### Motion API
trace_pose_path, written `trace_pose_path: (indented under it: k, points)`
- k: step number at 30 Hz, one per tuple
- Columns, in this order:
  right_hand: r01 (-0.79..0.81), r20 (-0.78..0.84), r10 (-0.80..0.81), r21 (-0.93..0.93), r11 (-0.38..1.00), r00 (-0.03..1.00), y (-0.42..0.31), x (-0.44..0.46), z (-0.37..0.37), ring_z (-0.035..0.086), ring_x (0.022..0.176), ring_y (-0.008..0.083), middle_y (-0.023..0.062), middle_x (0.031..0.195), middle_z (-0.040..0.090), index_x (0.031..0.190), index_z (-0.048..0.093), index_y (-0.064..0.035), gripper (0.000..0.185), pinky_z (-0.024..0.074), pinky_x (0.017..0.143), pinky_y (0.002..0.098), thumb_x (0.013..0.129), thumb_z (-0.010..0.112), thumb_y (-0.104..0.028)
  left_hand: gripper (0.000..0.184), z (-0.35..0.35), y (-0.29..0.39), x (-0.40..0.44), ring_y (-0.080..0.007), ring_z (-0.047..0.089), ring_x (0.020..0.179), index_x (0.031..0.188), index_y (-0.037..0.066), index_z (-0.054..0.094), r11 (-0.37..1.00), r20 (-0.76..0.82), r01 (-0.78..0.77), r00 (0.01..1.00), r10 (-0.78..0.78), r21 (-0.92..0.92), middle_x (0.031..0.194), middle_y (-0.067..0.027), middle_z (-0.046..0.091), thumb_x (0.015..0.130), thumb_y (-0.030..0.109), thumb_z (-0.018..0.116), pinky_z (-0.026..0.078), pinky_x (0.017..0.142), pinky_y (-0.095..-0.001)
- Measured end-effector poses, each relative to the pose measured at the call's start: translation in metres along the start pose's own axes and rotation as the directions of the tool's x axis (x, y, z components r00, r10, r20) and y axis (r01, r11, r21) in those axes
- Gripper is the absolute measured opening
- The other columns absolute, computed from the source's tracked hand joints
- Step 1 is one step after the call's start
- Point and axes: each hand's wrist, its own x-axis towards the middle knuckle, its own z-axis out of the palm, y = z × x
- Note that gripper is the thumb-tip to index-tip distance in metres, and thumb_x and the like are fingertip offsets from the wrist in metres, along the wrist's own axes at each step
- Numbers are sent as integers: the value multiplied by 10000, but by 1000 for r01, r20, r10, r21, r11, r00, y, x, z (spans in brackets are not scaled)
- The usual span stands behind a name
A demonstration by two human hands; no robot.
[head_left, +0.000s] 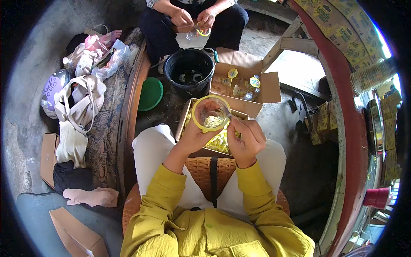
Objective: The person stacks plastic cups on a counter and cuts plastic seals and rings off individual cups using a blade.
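A clear plastic cup (211, 113) with a yellow rim is held up over my lap, its opening towards the camera. My left hand (195, 136) is wrapped round the cup's lower left side. At the cup's right edge, my right hand (246, 138) has its thumb and fingers pinched together; what they grip, if anything, is too small to make out. Beneath both hands stands a cardboard box (180, 124) filled with yellow strips (219, 142).
A black bucket (189, 70), a green lid (150, 94) and an open carton (270, 88) with cups lie ahead. Opposite sits a person whose hands (195, 19) hold a cup. Bags and a helmet (55, 94) are left; a red-edged table (342, 128) stands right.
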Motion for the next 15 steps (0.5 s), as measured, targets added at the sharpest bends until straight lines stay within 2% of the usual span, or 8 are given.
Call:
trace_pose_path:
  k: [2, 5, 8, 11, 15]
  points:
    - [-38, -22, 38, 2, 999, 999, -2, -1, 1, 560, 561, 209, 92, 667, 589, 785, 644, -1, 222, 447, 496, 280, 584, 666, 91, 639, 0, -5, 0, -185, 421, 1102, 1243, 38, 307, 999, 9, 4, 1000, -4, -46, 1158, -88, 421, 727, 60, 683, 352, 935, -314]
    - [-68, -43, 68, -10, 998, 997, -2, 0, 2, 558, 555, 218, 97, 664, 588, 781, 640, 3, 216, 445, 497, 281, 585, 670, 87, 630, 0, -4, -1, -182, 418, 1103, 1241, 37, 308, 998, 46, 51, 998, -52, 29, 1153, -85, 424, 731, 60, 678, 348, 937, -317]
    - [-165, -1, 165, 43, 985, 986, 1, 0, -2, 566, 554, 213, 104, 663, 595, 775, 633, 8, 199, 450, 508, 269, 596, 674, 84, 625, 1, -7, -2, -177, 417, 1104, 1239, 36, 310, 1000, 77, 5, 997, -7, 24, 1148, -82, 424, 731, 55, 673, 354, 931, -314]
    - [-235, -5, 239, 166, 958, 971, 2, 2, 0, 577, 561, 201, 111, 660, 603, 775, 628, 11, 183, 454, 519, 259, 611, 678, 77, 628, 0, -8, -1, -175, 423, 1101, 1238, 38, 312, 999, 71, 33, 997, -32, -15, 1142, -80, 428, 727, 55, 676, 361, 926, -309]
    - [-274, 29, 274, 188, 943, 961, 1, 0, 0, 586, 570, 191, 115, 660, 608, 779, 624, 11, 174, 458, 525, 256, 626, 680, 71, 636, 0, -6, 0, -175, 431, 1095, 1239, 40, 316, 998, 47, 59, 997, -59, -1, 1137, -80, 432, 721, 63, 684, 367, 919, -305]
